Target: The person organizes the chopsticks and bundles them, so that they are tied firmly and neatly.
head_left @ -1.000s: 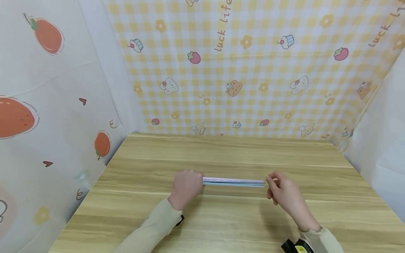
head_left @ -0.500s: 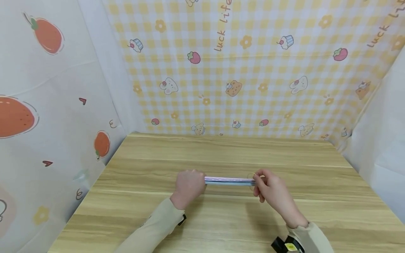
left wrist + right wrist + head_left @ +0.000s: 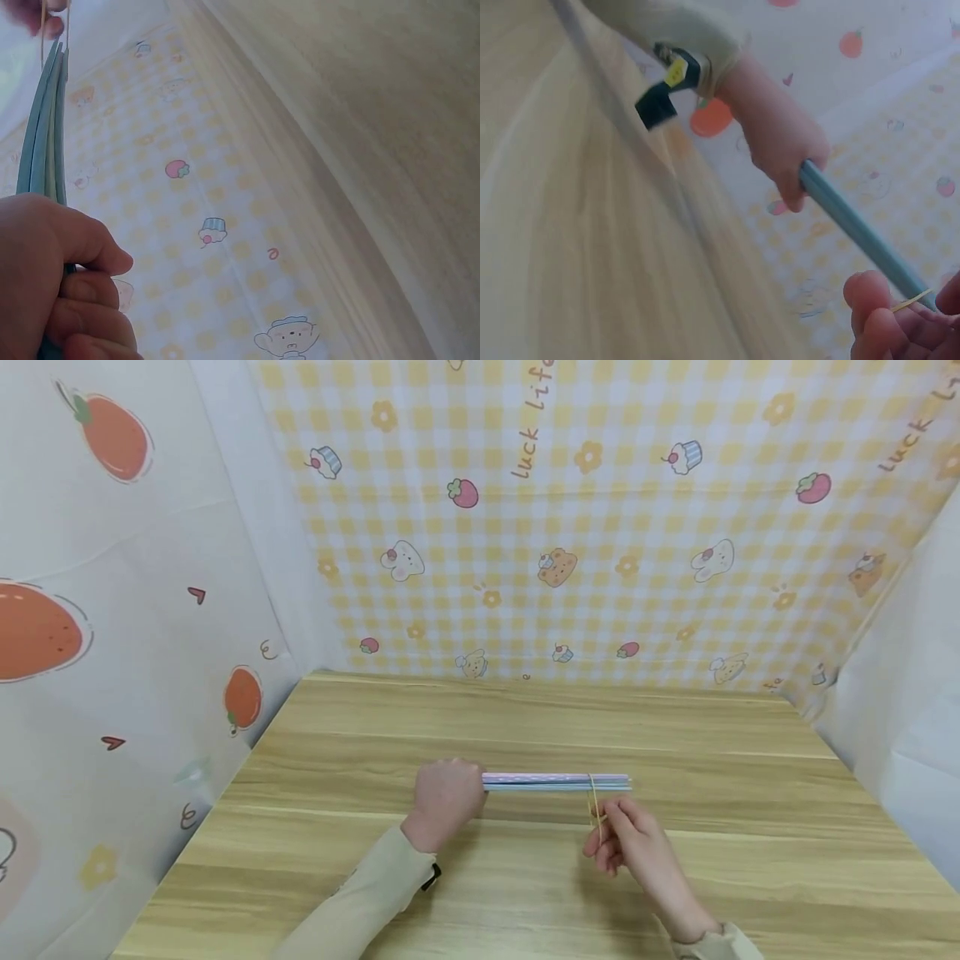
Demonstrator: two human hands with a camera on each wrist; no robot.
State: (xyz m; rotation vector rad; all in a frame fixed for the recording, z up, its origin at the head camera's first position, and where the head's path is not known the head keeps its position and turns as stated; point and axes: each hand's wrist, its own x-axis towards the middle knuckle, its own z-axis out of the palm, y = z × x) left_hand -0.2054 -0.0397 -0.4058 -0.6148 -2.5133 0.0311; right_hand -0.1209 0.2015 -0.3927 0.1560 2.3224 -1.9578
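Note:
A bundle of slim pink and blue straws (image 3: 536, 782) is held level above the table. My left hand (image 3: 448, 803) grips its left end in a fist; in the left wrist view the fingers curl round blue-green straws (image 3: 43, 142). A thin yellow rubber band (image 3: 595, 797) loops over the bundle near its free right end and stretches down towards me. My right hand (image 3: 636, 843), just below that end, pinches the band between thumb and fingers. In the right wrist view the band (image 3: 911, 301) runs from the fingers to the straws' tip.
Both hands are over a wood-grain table (image 3: 525, 718). Behind it hangs a yellow checked cloth (image 3: 495, 543), with a white fruit-print cloth (image 3: 165, 552) on the left and a white cloth (image 3: 922, 677) on the right.
My right hand has moved left from beyond the straw ends, then down towards me. The rubber band now loops over the bundle and is pulled down. The left hand keeps its grip.

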